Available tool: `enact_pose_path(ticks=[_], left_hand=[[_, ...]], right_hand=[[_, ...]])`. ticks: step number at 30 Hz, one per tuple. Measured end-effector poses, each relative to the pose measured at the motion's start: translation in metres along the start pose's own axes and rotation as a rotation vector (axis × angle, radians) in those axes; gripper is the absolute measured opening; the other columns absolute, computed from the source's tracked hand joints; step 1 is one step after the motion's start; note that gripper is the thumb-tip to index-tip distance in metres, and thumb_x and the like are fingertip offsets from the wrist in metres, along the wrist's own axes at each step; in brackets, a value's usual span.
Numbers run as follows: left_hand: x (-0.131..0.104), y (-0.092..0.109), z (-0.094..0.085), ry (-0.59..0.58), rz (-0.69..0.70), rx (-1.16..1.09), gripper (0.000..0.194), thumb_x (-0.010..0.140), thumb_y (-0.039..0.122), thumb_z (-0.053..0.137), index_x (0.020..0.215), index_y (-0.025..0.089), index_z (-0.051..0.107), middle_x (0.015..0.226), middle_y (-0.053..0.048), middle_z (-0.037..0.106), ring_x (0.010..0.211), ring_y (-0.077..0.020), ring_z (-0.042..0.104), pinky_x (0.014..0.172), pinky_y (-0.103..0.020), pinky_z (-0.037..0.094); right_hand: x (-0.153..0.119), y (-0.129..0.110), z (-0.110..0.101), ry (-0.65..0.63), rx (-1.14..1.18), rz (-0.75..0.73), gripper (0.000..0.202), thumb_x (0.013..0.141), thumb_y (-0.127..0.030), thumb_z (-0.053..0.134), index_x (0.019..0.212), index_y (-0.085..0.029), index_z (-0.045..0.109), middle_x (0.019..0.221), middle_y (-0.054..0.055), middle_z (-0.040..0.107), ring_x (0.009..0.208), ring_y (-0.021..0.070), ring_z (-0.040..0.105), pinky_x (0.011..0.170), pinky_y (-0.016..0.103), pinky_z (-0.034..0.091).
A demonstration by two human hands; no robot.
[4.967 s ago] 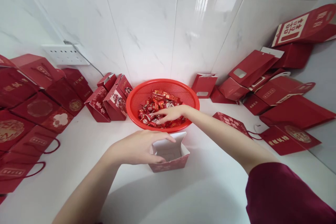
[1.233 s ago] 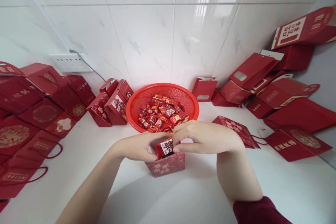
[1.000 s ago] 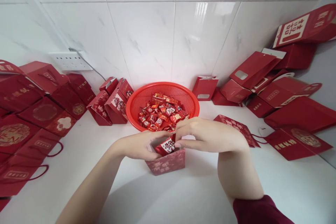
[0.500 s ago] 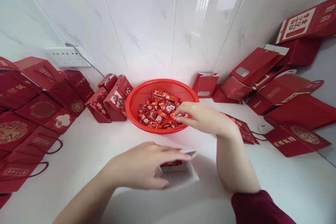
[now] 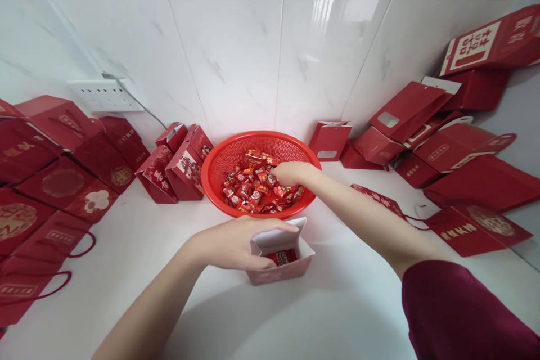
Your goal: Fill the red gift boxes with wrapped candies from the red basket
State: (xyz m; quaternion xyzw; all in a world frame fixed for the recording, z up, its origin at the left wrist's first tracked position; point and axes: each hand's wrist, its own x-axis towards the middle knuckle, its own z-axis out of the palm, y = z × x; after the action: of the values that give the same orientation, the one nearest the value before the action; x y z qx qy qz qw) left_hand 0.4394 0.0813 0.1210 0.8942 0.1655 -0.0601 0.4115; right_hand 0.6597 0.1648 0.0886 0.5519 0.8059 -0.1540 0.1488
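A round red basket (image 5: 261, 134) stands near the wall with many red-wrapped candies (image 5: 248, 188) inside. My right hand (image 5: 289, 173) reaches into it from the right, fingers bent down among the candies; the fingertips and anything between them are hidden. In front of the basket, my left hand (image 5: 240, 243) grips the left side of a small open box (image 5: 278, 274), its thumb at the near wall and its fingers over the far side. The box is white inside and red outside, and red candy (image 5: 283, 257) lies at its bottom.
Stacked red gift boxes (image 5: 63, 180) line the left side. Two upright boxes (image 5: 185, 169) stand left of the basket, and another (image 5: 330, 140) right of it. More red boxes and bags (image 5: 455, 146) pile up at the right. A socket strip (image 5: 105, 95) is on the tiled wall.
My right hand has moved left and deeper among the candies. My left hand and the box have shifted slightly up towards the basket, and the box's front now shows.
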Motion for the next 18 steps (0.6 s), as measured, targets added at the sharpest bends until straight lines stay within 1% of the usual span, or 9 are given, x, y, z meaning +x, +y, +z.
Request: enact_pose_path(ticks=[2,4,6,7,8,10,13,16,18], left_hand=[[0.001,-0.008,-0.003,0.001,0.001,-0.002,0.071,0.079,0.027,0.068,0.145,0.04,0.042,0.148,0.006,0.05,0.127,-0.0249,0.055,0.107,-0.032,0.044],[0.002,-0.013,-0.004,-0.002,0.001,-0.001,0.071,0.079,0.027,0.067,0.145,0.04,0.042,0.15,0.005,0.048,0.128,-0.0257,0.054,0.109,-0.034,0.042],[0.001,-0.015,-0.003,-0.012,-0.005,-0.004,0.072,0.079,0.026,0.066,0.145,0.04,0.042,0.151,0.004,0.046,0.129,-0.0268,0.053,0.109,-0.036,0.042],[0.001,-0.015,-0.003,-0.015,-0.009,-0.008,0.072,0.079,0.026,0.065,0.146,0.039,0.041,0.152,0.003,0.045,0.129,-0.0274,0.053,0.109,-0.036,0.043],[0.001,-0.015,-0.003,-0.018,-0.011,-0.011,0.073,0.079,0.026,0.065,0.146,0.039,0.041,0.153,0.003,0.045,0.13,-0.0279,0.052,0.108,-0.037,0.043],[0.0,-0.014,-0.003,-0.019,-0.011,-0.012,0.073,0.079,0.026,0.066,0.146,0.04,0.041,0.152,0.003,0.045,0.131,-0.028,0.051,0.109,-0.037,0.042],[-0.001,-0.012,-0.003,-0.012,-0.016,-0.013,0.073,0.078,0.026,0.066,0.145,0.04,0.042,0.149,0.003,0.049,0.128,-0.0272,0.053,0.108,-0.037,0.042],[-0.001,-0.012,-0.003,-0.007,-0.032,-0.008,0.074,0.075,0.026,0.068,0.144,0.04,0.043,0.145,0.002,0.053,0.125,-0.0268,0.057,0.107,-0.036,0.043],[-0.001,-0.012,-0.003,-0.006,-0.039,0.001,0.075,0.075,0.026,0.068,0.144,0.041,0.043,0.144,0.003,0.054,0.124,-0.0264,0.057,0.106,-0.036,0.043]], right_hand=[[0.011,-0.006,0.001,0.015,-0.018,-0.053,0.035,0.085,-0.01,0.055,0.119,-0.009,0.065,0.109,0.019,0.071,0.088,0.027,0.069,0.071,0.032,0.049],[0.02,-0.012,0.004,0.046,-0.025,-0.146,0.046,0.086,-0.015,0.059,0.132,-0.014,0.057,0.125,0.017,0.065,0.105,0.0275,0.065,0.081,0.031,0.048],[0.028,-0.019,0.009,0.063,-0.035,-0.218,0.063,0.082,-0.02,0.067,0.141,-0.019,0.048,0.14,0.015,0.054,0.12,0.029,0.057,0.088,0.03,0.047],[0.031,-0.023,0.012,0.061,-0.042,-0.233,0.07,0.078,-0.021,0.071,0.143,-0.019,0.045,0.143,0.015,0.051,0.122,0.0299,0.056,0.089,0.031,0.047],[0.034,-0.026,0.015,0.051,-0.05,-0.234,0.073,0.076,-0.021,0.074,0.142,-0.018,0.045,0.142,0.017,0.052,0.12,0.0307,0.057,0.087,0.031,0.047],[0.036,-0.03,0.019,0.022,-0.062,-0.212,0.067,0.072,-0.016,0.075,0.135,-0.012,0.052,0.129,0.019,0.061,0.106,0.0303,0.064,0.079,0.031,0.049],[0.029,-0.03,0.018,-0.002,-0.059,-0.196,0.042,0.071,-0.008,0.071,0.113,-0.01,0.065,0.103,0.016,0.07,0.086,0.0258,0.067,0.068,0.028,0.046],[0.01,-0.026,0.008,0.088,-0.019,-0.213,0.023,0.079,-0.006,0.061,0.101,-0.013,0.067,0.098,0.012,0.071,0.083,0.0222,0.065,0.065,0.027,0.042],[-0.007,-0.024,0.001,0.188,0.011,-0.219,0.025,0.084,-0.005,0.053,0.103,-0.016,0.065,0.102,0.01,0.07,0.087,0.0204,0.063,0.068,0.026,0.041]])
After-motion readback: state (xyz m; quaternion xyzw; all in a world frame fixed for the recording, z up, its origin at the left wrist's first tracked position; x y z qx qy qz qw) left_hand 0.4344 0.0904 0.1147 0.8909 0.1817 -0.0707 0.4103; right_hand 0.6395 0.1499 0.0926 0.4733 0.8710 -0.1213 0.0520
